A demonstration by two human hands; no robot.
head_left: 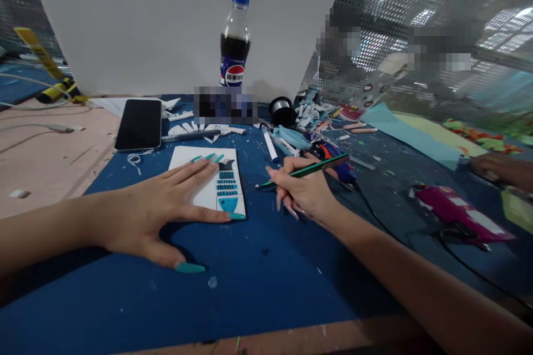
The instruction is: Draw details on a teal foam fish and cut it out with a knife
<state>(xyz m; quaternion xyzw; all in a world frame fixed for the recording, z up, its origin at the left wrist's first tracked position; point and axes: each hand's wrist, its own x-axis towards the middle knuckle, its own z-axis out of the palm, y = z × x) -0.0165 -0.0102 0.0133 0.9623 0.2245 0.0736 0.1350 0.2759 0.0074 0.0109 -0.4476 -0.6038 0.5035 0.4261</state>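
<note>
My left hand (166,205) lies flat with spread fingers over a white sheet (200,191), pressing it to the blue mat (233,277). Along the sheet's right edge is a drawn fish skeleton (227,194) in blue and black, its head towards me. Just right of the sheet, my right hand (302,188) pinches a dark green pencil (312,168). The pencil's tip points left, a short way from the paper; whether it touches the mat I cannot tell.
Beyond the sheet lie a black phone (139,125), a grey pen (191,135), paper scraps, a white marker (270,144) and a wire spool (282,111). A cola bottle (235,39) stands behind. At right are a magenta glue gun (462,213) with a cord and another person's hand (499,169).
</note>
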